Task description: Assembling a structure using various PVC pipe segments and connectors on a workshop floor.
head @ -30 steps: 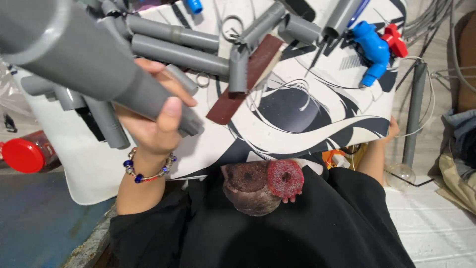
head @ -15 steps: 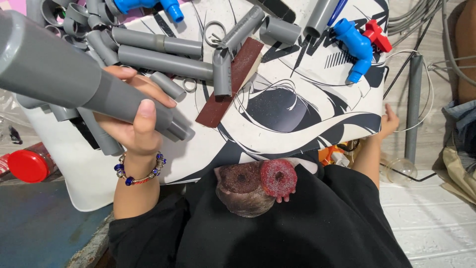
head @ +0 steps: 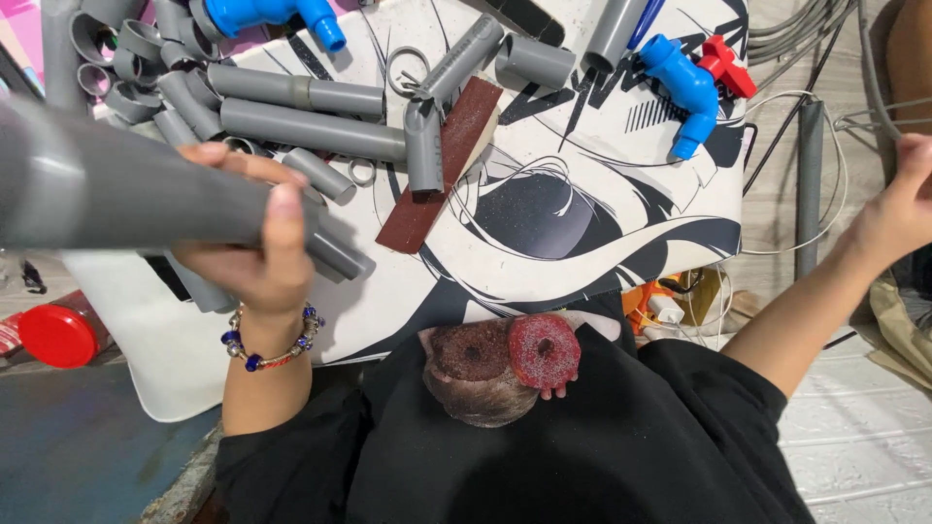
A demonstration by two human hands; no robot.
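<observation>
Left hand (head: 254, 247) is closed round a thick grey pipe (head: 126, 194) — fingers over the top, thumb (head: 283, 228) pressed down on the near side. The pipe's long axis runs left to right across the frame, nearly level; its wide end goes off the left edge, close to the camera and blurred, and its narrower stepped tip (head: 340, 254) sticks out just right of the hand, over the board. A beaded bracelet (head: 272, 344) sits on that wrist.

Right hand (head: 898, 209) is well apart, out at the far right edge past the board, raised by the loose cables (head: 815, 58). Whether it is open, closed or gripping anything — cannot tell, the fingers are cut by the frame edge. So the left hand is the one on the pipe; the right is nowhere near it.

Under the pipe tip lies the printed black-and-white board (head: 582, 233). On it, just right of the tip, a brown strip of sandpaper (head: 442, 160) lies diagonally, touching a grey elbow fitting (head: 423, 146). Further back, several loose grey pipe lengths (head: 311, 126) lie roughly parallel to the held pipe. Blue valve with a red handle (head: 694, 82) at far right of the board, another blue fitting (head: 272, 15) at far left. Red cap (head: 56, 335) on the left, near side, below the held pipe.
</observation>
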